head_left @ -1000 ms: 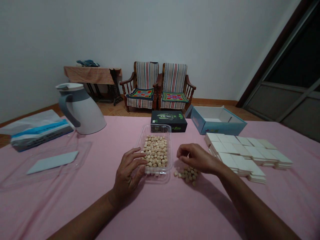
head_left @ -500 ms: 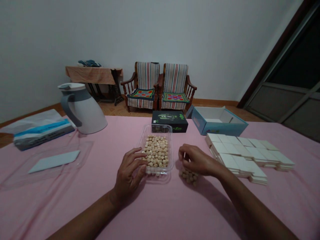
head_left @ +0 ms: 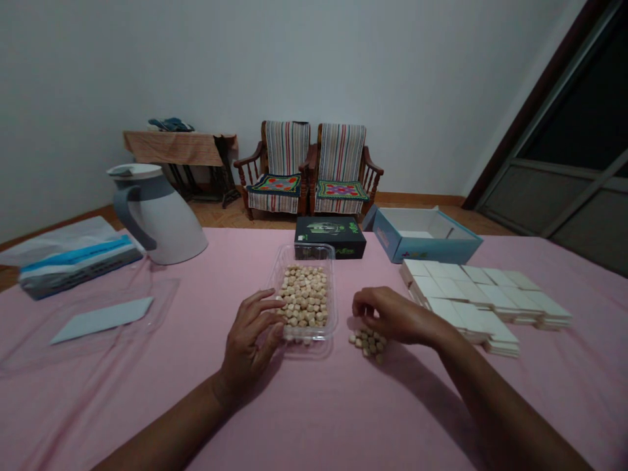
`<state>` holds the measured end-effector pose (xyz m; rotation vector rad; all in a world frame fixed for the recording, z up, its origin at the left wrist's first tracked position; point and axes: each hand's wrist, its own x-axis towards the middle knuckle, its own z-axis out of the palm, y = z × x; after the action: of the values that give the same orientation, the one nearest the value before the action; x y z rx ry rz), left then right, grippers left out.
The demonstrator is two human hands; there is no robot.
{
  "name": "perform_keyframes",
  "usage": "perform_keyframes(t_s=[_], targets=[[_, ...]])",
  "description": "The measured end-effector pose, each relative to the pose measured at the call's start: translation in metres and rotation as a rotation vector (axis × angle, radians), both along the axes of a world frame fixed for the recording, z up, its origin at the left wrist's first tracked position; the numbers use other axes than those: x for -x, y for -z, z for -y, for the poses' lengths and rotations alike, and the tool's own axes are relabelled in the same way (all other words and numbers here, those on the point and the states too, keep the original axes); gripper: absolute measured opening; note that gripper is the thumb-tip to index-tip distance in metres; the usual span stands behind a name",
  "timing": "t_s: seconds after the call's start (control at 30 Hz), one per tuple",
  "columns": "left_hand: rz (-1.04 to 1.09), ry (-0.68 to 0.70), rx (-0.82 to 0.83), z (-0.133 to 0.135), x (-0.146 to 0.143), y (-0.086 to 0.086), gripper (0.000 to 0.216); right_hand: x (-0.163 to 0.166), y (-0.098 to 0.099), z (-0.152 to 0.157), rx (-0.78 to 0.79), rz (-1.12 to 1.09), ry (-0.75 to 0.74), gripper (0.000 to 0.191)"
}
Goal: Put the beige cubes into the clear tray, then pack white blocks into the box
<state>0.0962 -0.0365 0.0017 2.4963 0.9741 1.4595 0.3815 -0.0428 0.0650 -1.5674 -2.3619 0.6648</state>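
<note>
A clear plastic box (head_left: 335, 294) holds many small, rounded, pale pieces (head_left: 305, 297) that look like wooden beads. My left hand (head_left: 252, 333) lies at the box's left side, fingers stretched apart and touching its rim. To the right of the box, a small pile of the same pieces (head_left: 369, 344) rests on the pink cloth. Just above that pile hovers my right hand (head_left: 385, 314), its fingers curled toward the thumb. Whatever may be between those fingertips is too small and dark to make out.
Stacks of thin white square tiles (head_left: 471, 294) are at right, before an open blue box (head_left: 426, 245). A black box (head_left: 330, 237) stands behind the plastic box. At left are a white jug (head_left: 167, 219), a tissue pack (head_left: 81, 261) and a clear lid (head_left: 161, 307) with a white card (head_left: 103, 318).
My right hand has lifted slightly off the pile, leaving more of the pieces showing. My left hand stays against the box. The whole view has shifted a little.
</note>
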Motion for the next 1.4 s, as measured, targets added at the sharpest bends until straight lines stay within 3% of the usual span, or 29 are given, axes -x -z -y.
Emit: perform_keyframes(t_s=[0.13,0.27,0.4,0.57,0.7,0.87,0.97,1.13,1.4], targets=[[-0.014,-0.003,0.002,-0.001,0.001,0.000,0.011,0.011,0.010,0.007,0.083,0.203,-0.040,0.014],[-0.004,0.003,-0.024,-0.003,0.001,0.000,0.014,0.024,0.013,0.011,0.018,0.365,-0.050,0.014],[0.033,-0.003,-0.043,-0.003,0.002,-0.001,0.017,0.024,0.018,0.010,-0.022,0.370,-0.034,0.011],[0.071,-0.014,-0.066,0.000,0.000,-0.002,0.018,0.010,0.014,0.005,-0.134,0.023,0.146,0.017],[0.097,-0.022,-0.062,0.000,-0.001,-0.001,0.019,0.022,0.000,-0.007,-0.286,-0.301,0.208,0.013],[0.087,-0.018,-0.084,-0.002,-0.001,0.002,0.018,0.031,0.001,-0.017,-0.406,-0.455,0.272,0.020],[0.091,-0.020,-0.081,-0.002,-0.001,0.002,0.018,0.010,0.007,-0.012,-0.367,-0.251,0.318,0.020],[0.085,-0.022,-0.085,-0.003,-0.002,0.001,0.019,-0.017,0.019,0.000,-0.099,0.195,0.191,0.019],[0.088,-0.014,-0.072,-0.002,-0.002,-0.001,0.019,-0.008,0.038,-0.005,-0.027,0.303,0.278,0.014]])
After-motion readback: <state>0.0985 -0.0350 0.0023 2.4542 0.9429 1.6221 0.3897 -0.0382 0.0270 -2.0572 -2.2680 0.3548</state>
